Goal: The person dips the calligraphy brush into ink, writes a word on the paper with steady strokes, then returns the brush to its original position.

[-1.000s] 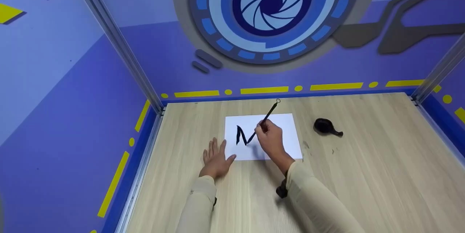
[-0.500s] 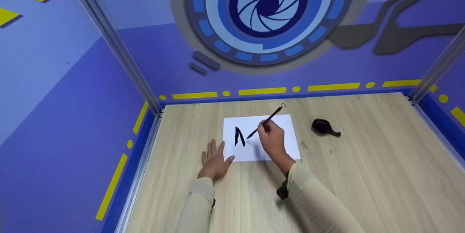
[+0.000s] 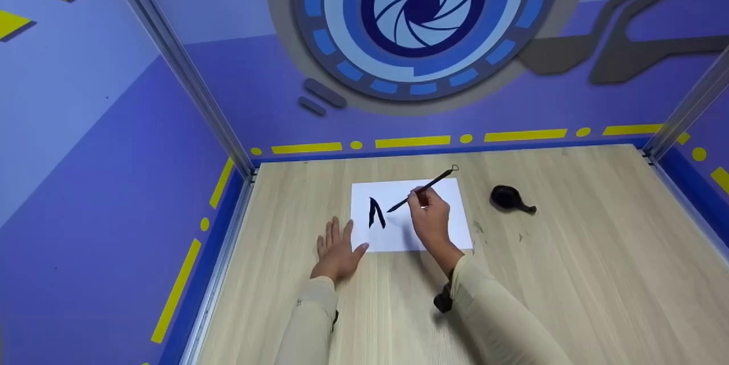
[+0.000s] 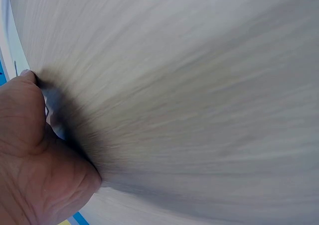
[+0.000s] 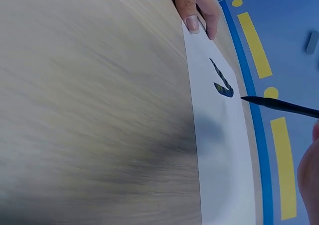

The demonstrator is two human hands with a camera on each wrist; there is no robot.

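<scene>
My right hand pinches a dark writing brush with a small loop at its top end, tilted up to the right. In the right wrist view the brush tip stands apart from the ink strokes and looks raised off the sheet. Two black strokes joined at the top mark the left half of the white paper. My left hand lies flat with fingers spread, its thumb and forefinger at the paper's left edge. The left wrist view shows mostly my palm heel and the tabletop.
A small black dish with a short handle sits to the right of the paper. Faint dark smudges mark the wooden table beside the sheet. Blue-purple panels wall the table at the back and sides.
The brush tip has come off the lower end of the second stroke and moved up. The brush now leans further right, and my right hand has shifted slightly right. My left hand stays put.
</scene>
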